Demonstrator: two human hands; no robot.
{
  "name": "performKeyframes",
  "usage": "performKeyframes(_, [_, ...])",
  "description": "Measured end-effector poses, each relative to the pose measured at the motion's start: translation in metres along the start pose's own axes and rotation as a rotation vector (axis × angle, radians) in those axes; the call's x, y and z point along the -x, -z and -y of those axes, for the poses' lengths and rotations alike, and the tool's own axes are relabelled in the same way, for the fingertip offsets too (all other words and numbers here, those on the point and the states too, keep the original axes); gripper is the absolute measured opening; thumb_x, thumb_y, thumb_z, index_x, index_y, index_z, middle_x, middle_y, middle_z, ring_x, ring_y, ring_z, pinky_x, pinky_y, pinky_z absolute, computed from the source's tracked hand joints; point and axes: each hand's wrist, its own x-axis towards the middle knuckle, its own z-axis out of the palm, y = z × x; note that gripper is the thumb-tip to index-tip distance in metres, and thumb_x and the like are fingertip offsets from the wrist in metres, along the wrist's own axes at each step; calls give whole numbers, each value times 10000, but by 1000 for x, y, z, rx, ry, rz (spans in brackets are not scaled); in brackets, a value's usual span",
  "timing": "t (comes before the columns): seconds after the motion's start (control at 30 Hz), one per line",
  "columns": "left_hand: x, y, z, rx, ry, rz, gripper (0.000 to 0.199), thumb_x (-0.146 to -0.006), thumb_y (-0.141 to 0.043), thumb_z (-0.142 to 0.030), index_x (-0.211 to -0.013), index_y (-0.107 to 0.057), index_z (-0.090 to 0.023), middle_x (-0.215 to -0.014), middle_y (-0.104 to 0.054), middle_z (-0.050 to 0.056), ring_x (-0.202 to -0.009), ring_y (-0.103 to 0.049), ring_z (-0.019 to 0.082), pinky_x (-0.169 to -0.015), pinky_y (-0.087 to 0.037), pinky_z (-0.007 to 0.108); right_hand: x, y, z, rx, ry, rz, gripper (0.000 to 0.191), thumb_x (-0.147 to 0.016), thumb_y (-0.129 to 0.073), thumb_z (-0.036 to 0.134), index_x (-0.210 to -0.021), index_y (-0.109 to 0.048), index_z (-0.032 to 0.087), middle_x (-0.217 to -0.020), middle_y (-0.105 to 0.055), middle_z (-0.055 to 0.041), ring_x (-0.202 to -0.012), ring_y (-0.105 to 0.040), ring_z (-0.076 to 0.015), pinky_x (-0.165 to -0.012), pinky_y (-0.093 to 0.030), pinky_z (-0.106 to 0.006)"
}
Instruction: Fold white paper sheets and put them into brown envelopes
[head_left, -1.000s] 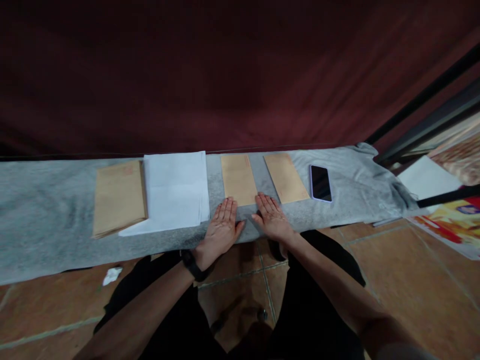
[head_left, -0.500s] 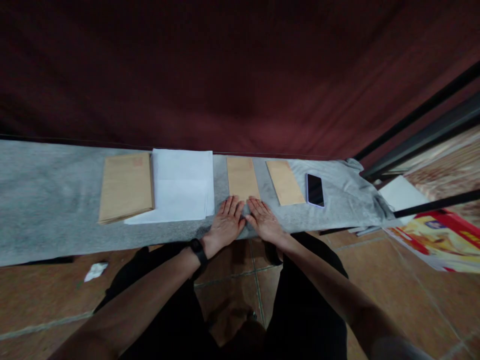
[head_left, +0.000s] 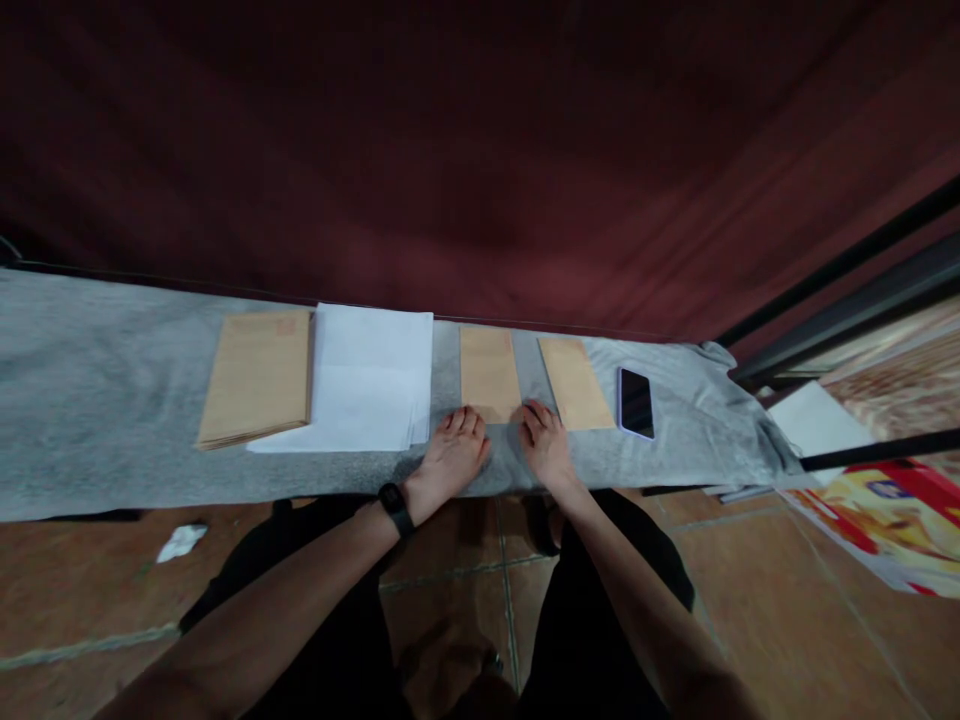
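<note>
A brown paper envelope [head_left: 489, 372] lies flat on the grey cloth in front of me. My left hand [head_left: 454, 446] is at its near left corner, fingers curled and pressed together against the paper. At the near right corner my right hand [head_left: 546, 442] has its fingers bent in on the envelope's edge; its thumb is hidden. Just right of that hand lies a second brown envelope [head_left: 576, 384], set at a slant. White paper sheets [head_left: 371, 375] lie to the left, beside a stack of brown envelopes [head_left: 259, 375] with a small reddish print.
A phone [head_left: 636, 403] with a dark screen lies at the right on the long, narrow grey-covered surface [head_left: 97, 400]. A dark red cloth [head_left: 465, 200] hangs behind it. Dark metal bars [head_left: 840, 290] and a red-yellow box [head_left: 892, 510] are at the right.
My hands have gone from lying flat together over the envelope's near end to curled at its two near corners. Reddish print at the envelope's far end no longer shows. The view has shifted slightly.
</note>
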Motion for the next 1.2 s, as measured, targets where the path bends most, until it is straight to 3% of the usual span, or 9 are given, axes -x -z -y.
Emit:
performKeyframes(0.2, [-18,6,1,-19,5,-41,333,-988,-462,-287,-1245,-603,-129,-1181,-671,163,-1154,-596,308,-992,-464,435,-26,-2,-8,-463,-178,-40,370,-965,-445,389,-1093,-742,210,-1090,-749,-104,-1040,-683,-255,-946,-563,-436])
performKeyframes(0.3, [-29,10,-2,37,48,-54,346,-994,-424,-222,-1288,-578,-124,-1191,-671,174,-1117,-632,293,-944,-493,410,-32,5,-6,-762,-243,28,429,-966,-451,462,-1165,-711,185,-1041,-768,-102,-875,-724,-230,-790,-607,-378])
performKeyframes(0.4, [-41,15,0,248,186,-105,313,-993,-407,-209,-1218,-616,-148,-1123,-702,162,-957,-698,268,-831,-532,386,-33,12,4,-869,-221,81,469,-991,-421,462,-1266,-656,164,-1122,-758,-128,-903,-735,-231,-801,-611,-373])
performKeyframes(0.57, [-54,16,4,1150,538,-258,168,-882,-573,-288,-938,-673,-165,-789,-746,72,-732,-724,219,-732,-576,341,-28,20,17,-608,-88,-12,427,-1022,-396,398,-1329,-631,218,-1298,-696,-102,-1180,-658,-243,-1003,-552,-414])
performKeyframes(0.67, [-50,6,-5,1677,604,-240,219,-801,-657,-277,-971,-692,-143,-915,-777,86,-790,-739,209,-803,-597,366,-23,21,20,-450,-10,-26,432,-1031,-372,340,-1389,-595,249,-1340,-671,-86,-1238,-627,-233,-1057,-522,-427])
performKeyframes(0.77, [-45,-7,-14,1953,683,-151,203,-763,-706,-215,-951,-703,-139,-974,-777,91,-857,-736,179,-887,-580,348,-17,21,23,-342,95,8,438,-1031,-379,305,-1417,-581,261,-1397,-637,-71,-1320,-573,-220,-1133,-468,-436])
performKeyframes(0.9, [-46,-15,-16,2049,852,-45,63,-798,-659,-141,-837,-707,-127,-844,-764,67,-739,-699,123,-729,-562,234,-8,17,29,-241,268,108,462,-1043,-375,309,-1468,-535,222,-1469,-583,-76,-1390,-511,-211,-1192,-414,-438])
performKeyframes(1.03, [-45,-11,-11,2035,866,38,75,-842,-655,-186,-829,-709,-135,-781,-744,45,-662,-663,106,-629,-527,203,-2,12,27,-185,292,169,495,-1064,-345,345,-1516,-468,185,-1539,-506,-100,-1437,-462,-212,-1220,-378,-460])
performKeyframes(1.2, [-28,-5,-11,1855,776,185,442,-924,-552,-532,-716,-658,-156,-664,-700,79,-603,-677,181,-652,-578,338,0,12,20,-115,265,238,504,-1080,-303,385,-1500,-488,178,-1548,-494,-99,-1451,-445,-211,-1234,-352,-461])
